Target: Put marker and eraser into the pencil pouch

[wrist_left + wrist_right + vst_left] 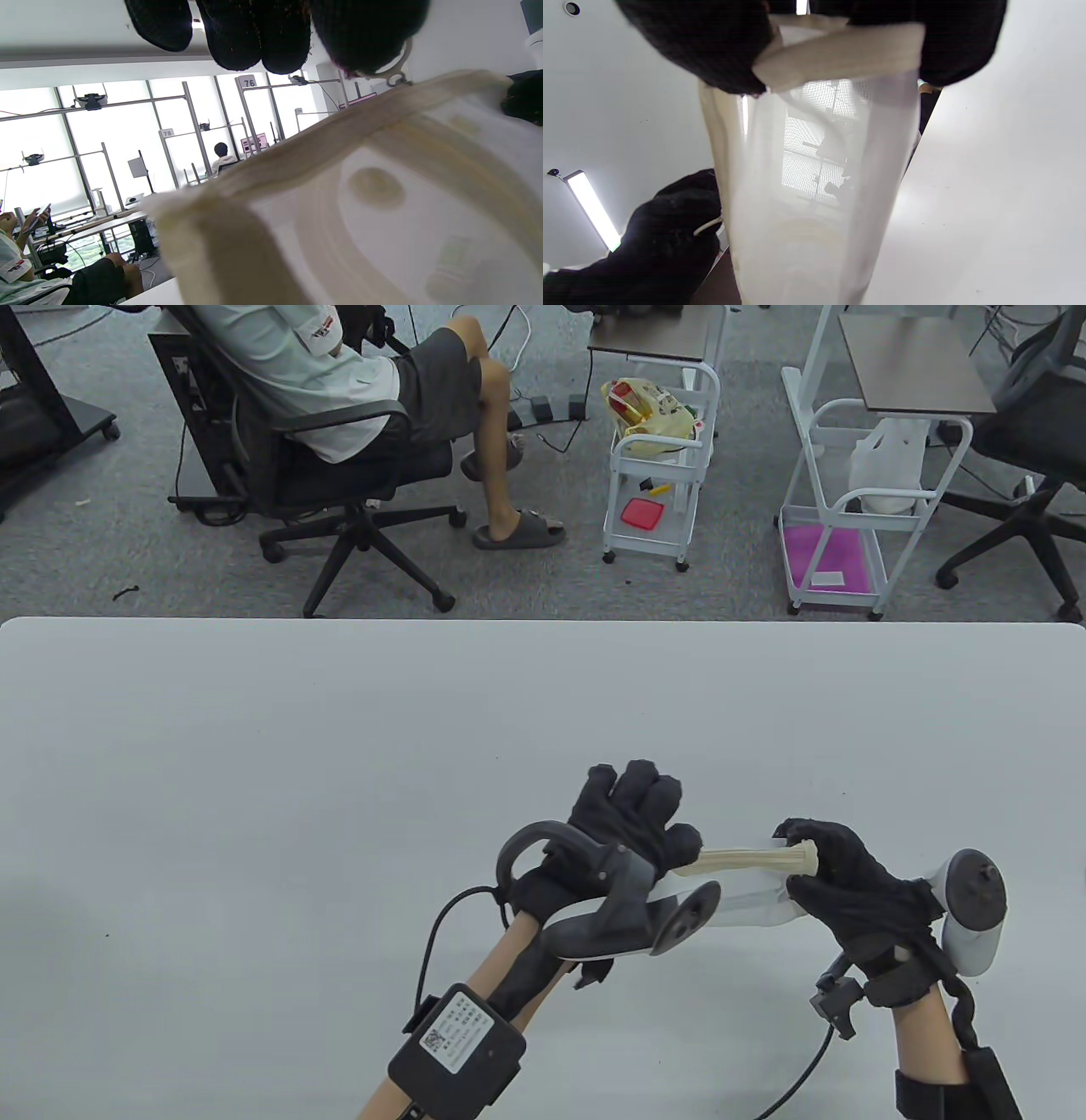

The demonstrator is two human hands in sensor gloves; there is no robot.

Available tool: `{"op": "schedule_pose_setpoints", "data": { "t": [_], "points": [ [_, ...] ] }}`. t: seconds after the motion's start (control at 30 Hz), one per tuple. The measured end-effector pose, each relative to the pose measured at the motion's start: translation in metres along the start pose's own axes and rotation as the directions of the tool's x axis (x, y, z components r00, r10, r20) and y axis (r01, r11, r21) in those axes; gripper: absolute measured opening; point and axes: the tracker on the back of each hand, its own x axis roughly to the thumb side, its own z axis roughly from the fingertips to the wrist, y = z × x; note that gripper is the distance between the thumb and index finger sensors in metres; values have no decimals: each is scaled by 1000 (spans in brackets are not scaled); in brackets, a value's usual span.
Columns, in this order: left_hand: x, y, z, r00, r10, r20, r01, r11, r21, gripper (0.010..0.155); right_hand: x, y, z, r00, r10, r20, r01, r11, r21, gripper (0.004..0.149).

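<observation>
I see my left hand (632, 823) and right hand (836, 869) gripping opposite ends of the pouch (751, 861), low and right of centre over the table (339, 746). My left tracker (628, 912) hides its body; the right wrist view shows translucent mesh (814, 169).

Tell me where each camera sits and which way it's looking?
Table view: above, looking down at the table; both gloved hands hold the pouch.
Left wrist view: on the left wrist, tilted up into the room; left hand fingertips hang above the pouch.
Right wrist view: on the right wrist, looking along the pouch; right hand pinches its edge.
All share the pouch.
</observation>
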Motion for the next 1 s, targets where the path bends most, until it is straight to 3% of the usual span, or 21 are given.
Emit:
{"op": "schedule_pose_setpoints", "data": {
  "t": [0.27,0.33,0.43,0.5,0.67,0.87,1.0],
  "points": [
    [-57,-10,36,992,-41,-121,43,999,13,41,-6,-6,0,999,-42,-20,41,999,-13,57],
    [-64,-12,42,992,30,-119,-24,998,51,41,-5,-4,-1,999,-48,-14,48,999,-6,57],
    [-71,-18,49,967,192,-168,-178,979,96,42,-2,-2,0,1000,-25,-3,25,1000,-17,57],
    [-75,-23,55,945,272,-182,-247,958,147,50,0,-2,1,1000,10,-7,-10,1000,-6,58],
    [-79,-57,66,853,491,-174,-452,864,222,70,-8,11,-3,988,142,-55,-142,990,2,59],
    [-75,-98,71,833,526,-174,-482,843,239,73,-39,32,-11,941,293,-172,-288,956,53,60],
    [-78,-105,76,854,489,-177,-436,858,271,71,-56,38,-15,926,273,-261,-247,961,128,62]
  ]
}}
